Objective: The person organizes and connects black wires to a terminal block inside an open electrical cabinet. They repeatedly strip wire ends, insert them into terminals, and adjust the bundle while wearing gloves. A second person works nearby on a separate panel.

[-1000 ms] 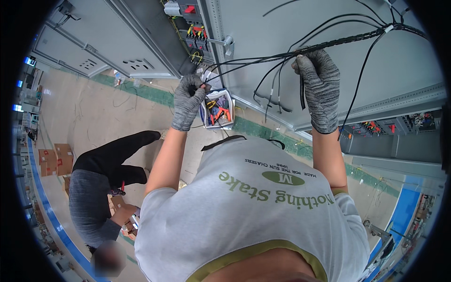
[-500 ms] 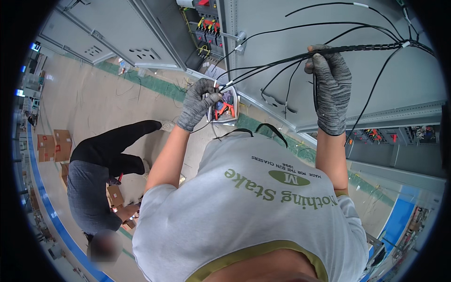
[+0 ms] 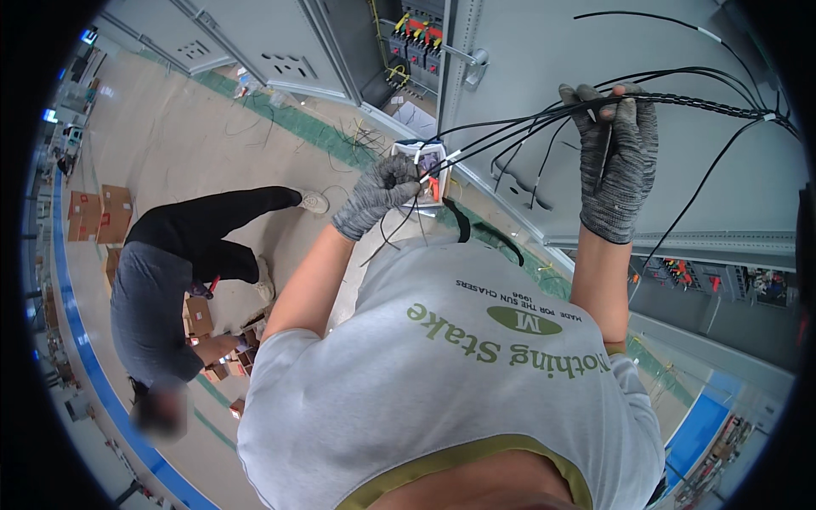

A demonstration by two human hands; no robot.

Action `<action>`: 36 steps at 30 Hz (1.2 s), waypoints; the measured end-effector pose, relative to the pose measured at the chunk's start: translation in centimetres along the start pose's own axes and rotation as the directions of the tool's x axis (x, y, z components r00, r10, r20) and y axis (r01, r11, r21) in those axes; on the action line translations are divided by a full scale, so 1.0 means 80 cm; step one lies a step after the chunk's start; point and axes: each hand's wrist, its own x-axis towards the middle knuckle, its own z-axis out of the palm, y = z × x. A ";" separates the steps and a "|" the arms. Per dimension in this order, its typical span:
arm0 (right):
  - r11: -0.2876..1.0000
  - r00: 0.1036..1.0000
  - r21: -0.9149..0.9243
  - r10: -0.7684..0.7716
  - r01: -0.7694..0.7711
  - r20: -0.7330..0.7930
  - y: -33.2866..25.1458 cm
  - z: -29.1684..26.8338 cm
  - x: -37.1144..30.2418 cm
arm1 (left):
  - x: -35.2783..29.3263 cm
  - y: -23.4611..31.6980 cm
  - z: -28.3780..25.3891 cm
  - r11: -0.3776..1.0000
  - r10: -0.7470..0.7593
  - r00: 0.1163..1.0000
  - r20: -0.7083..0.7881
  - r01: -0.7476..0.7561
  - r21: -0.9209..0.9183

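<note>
My left hand [image 3: 378, 195], in a grey knit glove, is closed on the ends of several thin black wires [image 3: 501, 138]. White marker sleeves sit on some of these wires near its fingertips, and short tails dangle below. To the right, my gloved right hand [image 3: 622, 157] pinches the same wires where they gather into a black wrapped bundle [image 3: 693, 100]. A thin dark strip crosses its palm; I cannot tell whether that is a wire or a tie. Between the hands the wires run taut, fanning slightly. Another black wire [image 3: 710, 174] branches down from the bundle.
Behind the wires stands a grey cabinet panel [image 3: 544, 51] with a handle. Breakers [image 3: 415, 44] show in the open cabinet beside it. Below the left hand is a white tool bin [image 3: 448, 183]. At left a co-worker [image 3: 157, 276] bends over near cardboard boxes [image 3: 115, 214]. Wire scraps litter the floor.
The view has shifted, so the cabinet appears further right. My right hand's fingers have rearranged on the bundle, with the palm more exposed. The left hand still grips the wire ends.
</note>
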 end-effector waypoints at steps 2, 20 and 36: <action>0.999 1.000 0.047 -0.002 0.001 0.022 -0.001 0.003 -0.002 | -0.005 -0.010 0.008 0.998 0.026 0.999 -0.025 -0.028 -0.059; 0.998 0.995 0.022 0.053 -0.055 0.080 -0.030 -0.003 -0.020 | -0.044 0.016 0.029 0.871 0.123 0.989 -0.080 -0.069 0.487; 0.991 0.980 0.066 0.101 -0.114 0.171 -0.056 -0.008 -0.014 | -0.062 -0.009 0.024 0.517 0.487 0.870 -0.079 -0.213 0.829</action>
